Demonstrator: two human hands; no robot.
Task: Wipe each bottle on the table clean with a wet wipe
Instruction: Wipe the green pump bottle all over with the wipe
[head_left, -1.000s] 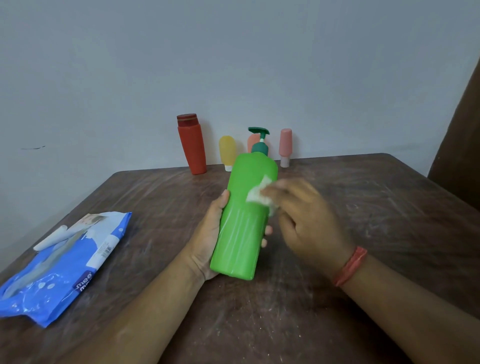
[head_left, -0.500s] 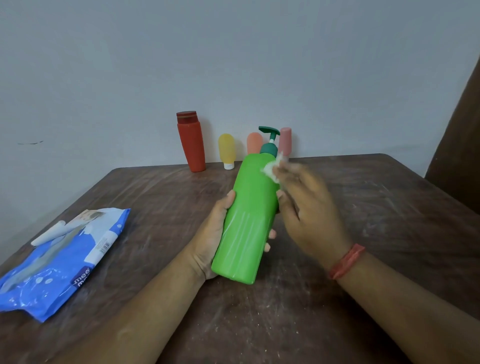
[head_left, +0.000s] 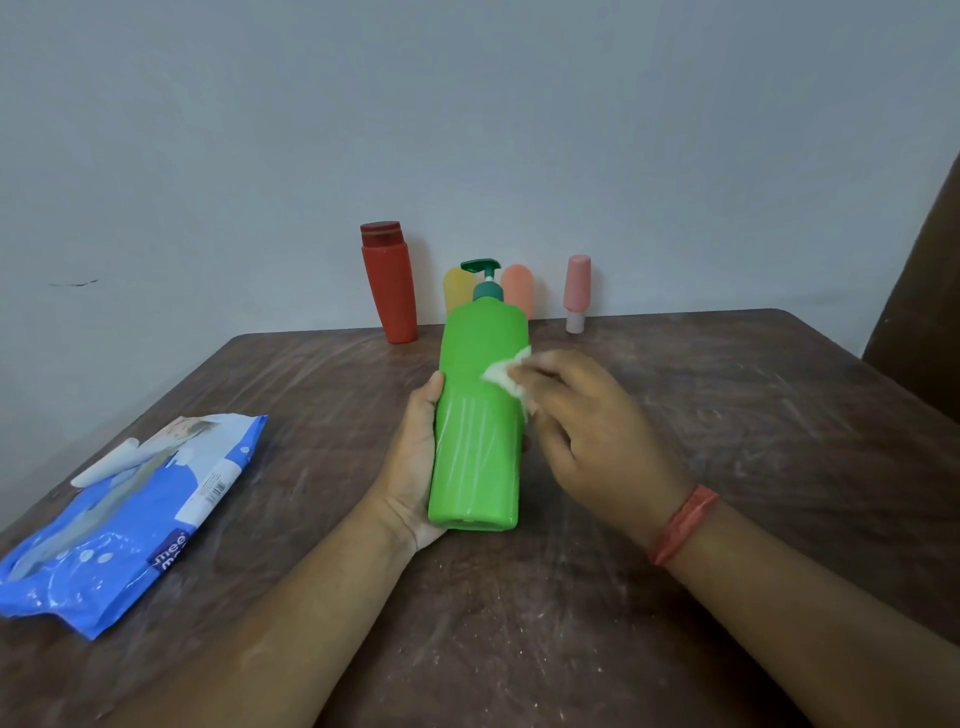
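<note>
My left hand (head_left: 413, 457) grips a tall green pump bottle (head_left: 478, 415) from behind and below, holding it up over the middle of the table. A small white wet wipe (head_left: 506, 375) is pressed against the bottle's right upper side by the fingers of my right hand (head_left: 587, 431), which pinch it. Against the wall at the back stand a red bottle (head_left: 388, 283), a yellow bottle (head_left: 455, 288) partly hidden by the green one, an orange bottle (head_left: 519, 291) and a small pink bottle (head_left: 577, 291).
A blue pack of wet wipes (head_left: 130, 514) lies on the left part of the brown wooden table (head_left: 727, 415), its flap lifted. A dark brown surface (head_left: 924, 312) rises at the right edge. The wall is close behind the bottles.
My right hand with the wipe has slid down from the bottle's shoulder near the pump to its upper side. The bottle has turned more upright in my left hand.
</note>
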